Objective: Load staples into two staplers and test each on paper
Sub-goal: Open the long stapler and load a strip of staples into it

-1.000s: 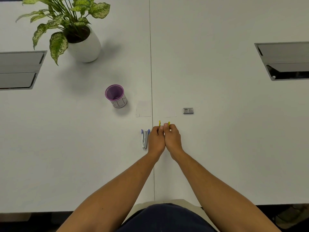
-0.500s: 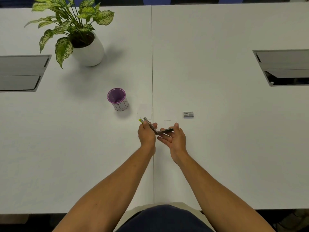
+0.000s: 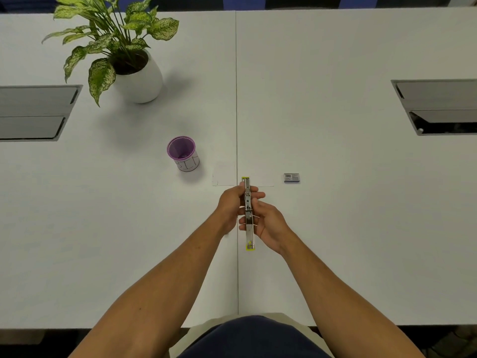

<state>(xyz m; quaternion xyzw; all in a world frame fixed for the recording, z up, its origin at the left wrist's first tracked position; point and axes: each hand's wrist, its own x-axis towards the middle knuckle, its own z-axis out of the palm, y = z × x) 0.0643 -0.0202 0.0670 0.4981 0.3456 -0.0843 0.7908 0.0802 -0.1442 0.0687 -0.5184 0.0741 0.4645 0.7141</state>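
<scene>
Stapler (image 3: 248, 213) (swung open flat) gripped between left hand (image 3: 229, 205) and right hand (image 3: 268, 222).

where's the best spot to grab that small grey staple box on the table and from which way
Judging by its pose, pinch the small grey rectangular staple box across its two long edges, coming straight down from above. It lies flat on the white table, label up, long side running left to right, with bare surface all round. The right hand is nearer, though it now holds the opened yellow-tipped metal stapler.
</scene>
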